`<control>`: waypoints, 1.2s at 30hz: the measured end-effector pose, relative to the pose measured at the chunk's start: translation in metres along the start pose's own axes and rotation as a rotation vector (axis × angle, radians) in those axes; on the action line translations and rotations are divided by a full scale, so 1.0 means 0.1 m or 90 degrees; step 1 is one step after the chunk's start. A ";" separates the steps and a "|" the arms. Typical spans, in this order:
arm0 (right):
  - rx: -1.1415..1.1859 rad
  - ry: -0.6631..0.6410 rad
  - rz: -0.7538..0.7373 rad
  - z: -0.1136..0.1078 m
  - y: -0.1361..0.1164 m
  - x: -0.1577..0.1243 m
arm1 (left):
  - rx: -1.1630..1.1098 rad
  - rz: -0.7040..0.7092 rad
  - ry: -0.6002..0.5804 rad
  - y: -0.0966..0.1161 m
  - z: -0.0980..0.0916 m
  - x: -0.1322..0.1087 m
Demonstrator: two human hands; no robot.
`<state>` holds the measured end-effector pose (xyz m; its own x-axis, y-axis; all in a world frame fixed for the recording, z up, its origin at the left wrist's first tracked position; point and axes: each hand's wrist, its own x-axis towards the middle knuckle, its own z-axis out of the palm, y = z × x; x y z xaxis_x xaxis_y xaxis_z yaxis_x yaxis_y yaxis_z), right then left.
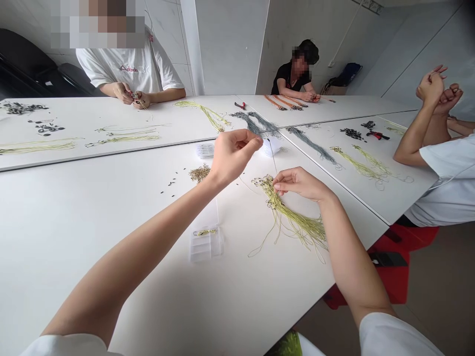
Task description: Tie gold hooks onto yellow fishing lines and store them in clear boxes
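Observation:
My left hand [237, 153] is raised over the table, its thumb and fingers pinched together at a thin cord [273, 157]. A small dark piece sits at the cord's upper end, just beside those fingertips. Lower and to the right, my right hand [300, 183] pinches the same cord between thumb and fingers. Under and beside it lies a bundle of yellow-green cords [293, 215] with small metal clasps at the near-left end. To the left are a pile of brass-coloured clasps [199, 173] and several scattered black bits [171, 184].
A clear compartment box [202, 249] holding a yellow-green cord stands in front, with another clear box [205, 151] farther back. Grey cord bundles [311, 146] and red-handled pliers [377, 135] lie on adjoining tables. Co-workers sit across and at the right; red stools [399, 277] stand below.

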<state>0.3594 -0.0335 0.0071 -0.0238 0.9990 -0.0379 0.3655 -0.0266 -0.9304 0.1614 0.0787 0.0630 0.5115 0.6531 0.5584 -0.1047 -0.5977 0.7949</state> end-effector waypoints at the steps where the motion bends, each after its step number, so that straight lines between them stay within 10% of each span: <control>1: -0.005 -0.012 0.004 0.00 0.00 0.00 | 0.002 0.003 -0.003 0.03 -0.03 -0.01; 8: -0.050 -0.132 0.039 0.04 0.00 -0.03 | 0.002 0.021 -0.022 0.29 -0.30 -0.11; 14: -0.090 -0.058 0.026 0.12 -0.02 -0.02 | 0.015 -0.015 -0.047 0.39 -0.49 -0.26; 18: 0.068 0.051 -0.101 0.32 -0.23 -0.06 | 0.031 -0.088 -0.196 0.37 -0.56 -0.40; 28: 0.373 -0.106 -0.058 0.93 -0.43 -0.14 | 0.198 -0.085 -0.342 0.30 -0.60 -0.62; 36: 0.359 -0.112 -0.023 0.98 -0.42 -0.19 | 0.284 -0.115 -0.180 0.07 -1.10 -0.56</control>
<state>0.2528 -0.0553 0.0115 -0.1990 0.9799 -0.0173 -0.1886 -0.0556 -0.9805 0.0384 0.0894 0.0636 0.7035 0.6497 0.2880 0.3457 -0.6670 0.6600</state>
